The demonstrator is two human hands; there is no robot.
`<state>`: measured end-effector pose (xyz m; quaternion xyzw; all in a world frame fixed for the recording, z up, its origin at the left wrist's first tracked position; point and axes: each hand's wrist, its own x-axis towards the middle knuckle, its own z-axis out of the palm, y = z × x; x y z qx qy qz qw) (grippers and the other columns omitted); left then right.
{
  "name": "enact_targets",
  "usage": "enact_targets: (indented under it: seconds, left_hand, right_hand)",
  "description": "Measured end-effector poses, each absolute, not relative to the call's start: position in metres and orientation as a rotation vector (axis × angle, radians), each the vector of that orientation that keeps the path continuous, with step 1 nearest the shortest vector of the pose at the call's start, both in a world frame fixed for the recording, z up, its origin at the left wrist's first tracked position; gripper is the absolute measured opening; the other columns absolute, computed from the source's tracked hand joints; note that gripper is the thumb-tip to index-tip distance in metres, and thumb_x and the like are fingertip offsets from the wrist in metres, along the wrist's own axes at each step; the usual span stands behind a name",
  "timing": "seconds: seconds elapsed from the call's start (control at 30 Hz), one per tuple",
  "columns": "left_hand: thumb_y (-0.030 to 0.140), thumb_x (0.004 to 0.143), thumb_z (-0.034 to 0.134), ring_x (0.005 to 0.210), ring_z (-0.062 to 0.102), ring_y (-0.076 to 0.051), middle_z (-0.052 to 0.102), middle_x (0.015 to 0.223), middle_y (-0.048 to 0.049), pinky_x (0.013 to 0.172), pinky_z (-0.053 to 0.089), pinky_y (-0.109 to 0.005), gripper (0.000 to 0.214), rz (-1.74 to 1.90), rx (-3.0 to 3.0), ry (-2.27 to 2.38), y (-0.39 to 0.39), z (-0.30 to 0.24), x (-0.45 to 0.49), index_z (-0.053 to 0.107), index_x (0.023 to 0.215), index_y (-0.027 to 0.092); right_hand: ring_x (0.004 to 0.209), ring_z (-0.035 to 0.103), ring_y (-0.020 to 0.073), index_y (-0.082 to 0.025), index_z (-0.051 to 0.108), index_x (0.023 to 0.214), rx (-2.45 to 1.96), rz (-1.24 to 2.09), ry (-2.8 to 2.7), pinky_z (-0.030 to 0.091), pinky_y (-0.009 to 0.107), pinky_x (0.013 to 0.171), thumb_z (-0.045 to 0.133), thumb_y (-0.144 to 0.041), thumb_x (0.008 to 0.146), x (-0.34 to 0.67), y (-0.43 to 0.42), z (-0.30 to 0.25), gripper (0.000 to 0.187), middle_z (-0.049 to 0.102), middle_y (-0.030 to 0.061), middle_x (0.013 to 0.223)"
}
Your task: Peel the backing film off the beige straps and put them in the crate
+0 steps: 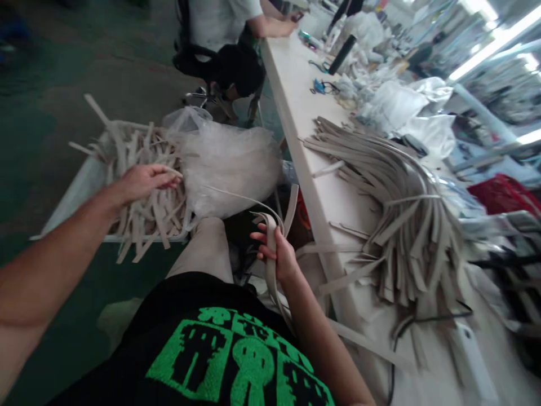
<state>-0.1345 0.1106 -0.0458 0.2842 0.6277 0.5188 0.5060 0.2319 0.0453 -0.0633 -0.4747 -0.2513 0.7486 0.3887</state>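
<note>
My left hand (150, 181) is over a heap of loose beige strips (158, 211) in a white bin on my left. Its thumb and fingers are pinched together; whether a strip is between them is too blurred to tell. In front of my lap, my right hand (279, 254) is closed round a few long beige strips (271, 248). Their upper ends curl over above the fingers, and the lower ends hang toward my lap. A big tied bundle of similar strips (406, 225) lies on the table to my right, with some ends sticking out over the edge.
A clear plastic bag (232, 163) bulges beside the white bin (76, 194). The pale table (291, 101) runs away along my right, bearing a black cylinder (342, 54), white plastic bags (406, 104) and a white phone-like object (475, 361). Another person (224, 28) sits at its far end.
</note>
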Motion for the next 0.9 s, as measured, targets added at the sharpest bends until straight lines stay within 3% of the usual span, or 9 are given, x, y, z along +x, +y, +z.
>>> enact_targets:
  seconds: [0.07, 0.13, 0.27, 0.37, 0.47, 0.57, 0.73, 0.8, 0.9]
  left_hand:
    - [-0.005, 0.084, 0.068, 0.065, 0.064, -0.012, 0.072, 0.072, -0.0037, 0.055, 0.049, -0.011, 0.017, 1.037, 0.735, 1.464, 0.092, -0.068, -0.086, 0.076, 0.079, 0.009]
    - [0.0, 0.078, 0.077, 0.075, 0.069, -0.016, 0.077, 0.084, -0.009, 0.059, 0.053, -0.014, 0.013, 1.025, 0.717, 1.31, 0.069, -0.081, -0.04, 0.078, 0.084, 0.012]
    - [0.015, 0.062, 0.093, 0.105, 0.071, -0.029, 0.077, 0.115, -0.0135, 0.077, 0.06, -0.028, 0.047, 0.998, 0.697, 0.958, 0.033, -0.09, 0.027, 0.08, 0.106, 0.019]
    - [0.019, 0.056, 0.096, 0.106, 0.071, -0.032, 0.078, 0.104, -0.0107, 0.086, 0.058, -0.032, 0.045, 1.003, 0.737, 0.856, 0.025, -0.087, 0.052, 0.08, 0.098, 0.019]
    - [0.017, 0.062, 0.092, 0.095, 0.071, -0.026, 0.077, 0.093, -0.0075, 0.083, 0.057, -0.029, 0.036, 1.125, 0.649, 0.941, 0.027, -0.083, 0.062, 0.077, 0.096, 0.017]
    - [0.013, 0.073, 0.083, 0.081, 0.071, -0.02, 0.077, 0.089, -0.0084, 0.074, 0.056, -0.027, 0.026, 1.168, 0.491, 0.999, 0.032, -0.082, 0.064, 0.076, 0.098, 0.012]
    - [0.015, 0.089, 0.068, 0.069, 0.072, -0.02, 0.079, 0.091, -0.0113, 0.06, 0.057, -0.029, 0.012, 1.147, 0.267, 0.998, 0.034, -0.084, 0.059, 0.076, 0.096, 0.01]
    - [0.016, 0.092, 0.064, 0.076, 0.074, -0.021, 0.079, 0.095, -0.0109, 0.065, 0.06, -0.03, 0.013, 1.133, 0.221, 0.991, 0.033, -0.084, 0.056, 0.075, 0.096, 0.012]
    - [0.014, 0.095, 0.059, 0.095, 0.075, -0.021, 0.08, 0.097, -0.0104, 0.087, 0.061, -0.031, 0.016, 1.141, 0.192, 0.956, 0.03, -0.083, 0.055, 0.075, 0.094, 0.013]
  right_hand:
    - [0.042, 0.02, 0.0042, -0.021, 0.069, 0.111, -1.179, 1.915, -0.686, 0.047, 0.024, 0.046, 0.068, -0.079, 0.075, 0.233, 0.044, -0.066, 0.068, 0.08, 0.0067, 0.098]
    - [0.042, 0.024, 0.0047, -0.02, 0.067, 0.115, -1.236, 1.876, -0.834, 0.047, 0.024, 0.046, 0.068, -0.076, 0.078, 0.231, 0.042, -0.071, 0.067, 0.08, 0.0057, 0.096]
    - [0.053, 0.051, 0.0112, -0.021, 0.067, 0.103, -1.516, 1.544, -1.388, 0.045, 0.023, 0.052, 0.079, -0.038, 0.076, 0.22, 0.037, -0.081, 0.034, 0.074, -0.0014, 0.079]
    - [0.076, 0.065, 0.0187, -0.023, 0.067, 0.096, -1.58, 1.269, -1.752, 0.047, 0.025, 0.066, 0.078, -0.024, 0.074, 0.214, 0.033, -0.082, 0.025, 0.072, -0.0016, 0.082]
    - [0.085, 0.067, 0.0241, -0.026, 0.067, 0.111, -1.567, 1.214, -1.89, 0.048, 0.029, 0.072, 0.081, -0.024, 0.072, 0.21, 0.03, -0.078, 0.041, 0.073, -0.0002, 0.089]
    - [0.082, 0.066, 0.0231, -0.023, 0.066, 0.116, -1.451, 1.373, -1.779, 0.049, 0.029, 0.069, 0.087, -0.025, 0.066, 0.21, 0.028, -0.077, 0.055, 0.07, -0.0004, 0.089]
    - [0.065, 0.061, 0.0129, -0.019, 0.062, 0.12, -1.013, 2.011, -1.354, 0.05, 0.022, 0.052, 0.089, -0.031, 0.062, 0.225, 0.034, -0.079, 0.065, 0.069, -0.0012, 0.093]
    - [0.063, 0.062, 0.0117, -0.018, 0.059, 0.121, -0.928, 2.184, -1.352, 0.052, 0.022, 0.052, 0.089, -0.029, 0.063, 0.234, 0.037, -0.078, 0.066, 0.07, -0.0002, 0.094]
    - [0.061, 0.062, 0.0103, -0.017, 0.056, 0.119, -0.887, 2.299, -1.437, 0.053, 0.022, 0.053, 0.088, -0.026, 0.066, 0.245, 0.042, -0.077, 0.063, 0.07, -0.0006, 0.092]
